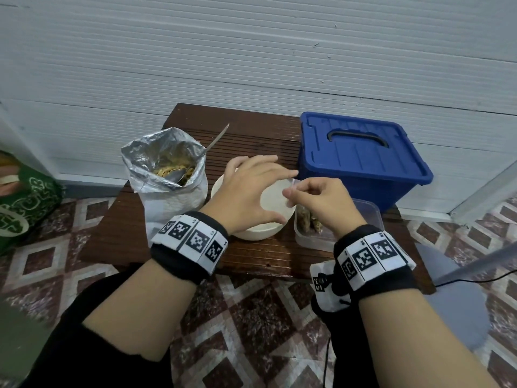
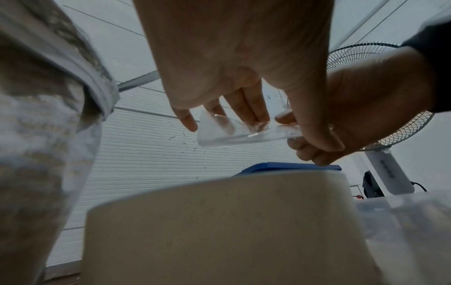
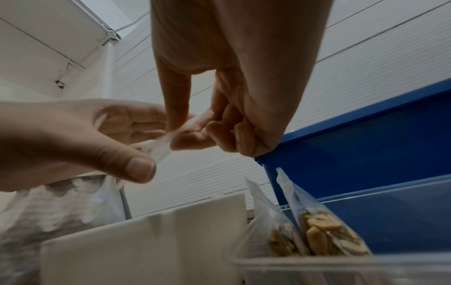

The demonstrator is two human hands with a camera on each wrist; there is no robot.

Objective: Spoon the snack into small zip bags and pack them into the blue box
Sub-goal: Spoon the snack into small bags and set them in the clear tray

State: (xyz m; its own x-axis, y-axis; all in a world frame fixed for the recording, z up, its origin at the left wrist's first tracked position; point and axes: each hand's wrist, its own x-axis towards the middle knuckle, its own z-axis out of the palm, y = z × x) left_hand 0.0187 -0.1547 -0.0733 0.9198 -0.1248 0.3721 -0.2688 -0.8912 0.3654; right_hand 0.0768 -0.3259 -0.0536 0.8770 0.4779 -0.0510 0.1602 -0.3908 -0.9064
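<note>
Head view: left hand spread over the white bowl, fingers extended, fingertips and thumb touching an empty small zip bag; right hand curled, pinching the bag's right edge between thumb and forefinger. Bag held above the bowl, near the middle of the wooden table. Foil snack bag open toward the table's left edge, spoon standing in it. Blue box, lid on, at the far right corner. Clear tub at the right edge, just beside the bowl, with filled bags inside.

Left wrist view: fingers behind the clear bag, right hand gripping its end; bowl wall below.

Right wrist view: thumb and forefinger nipping the bag's rim, left thumb on its other side; two filled zip bags upright in the tub.
</note>
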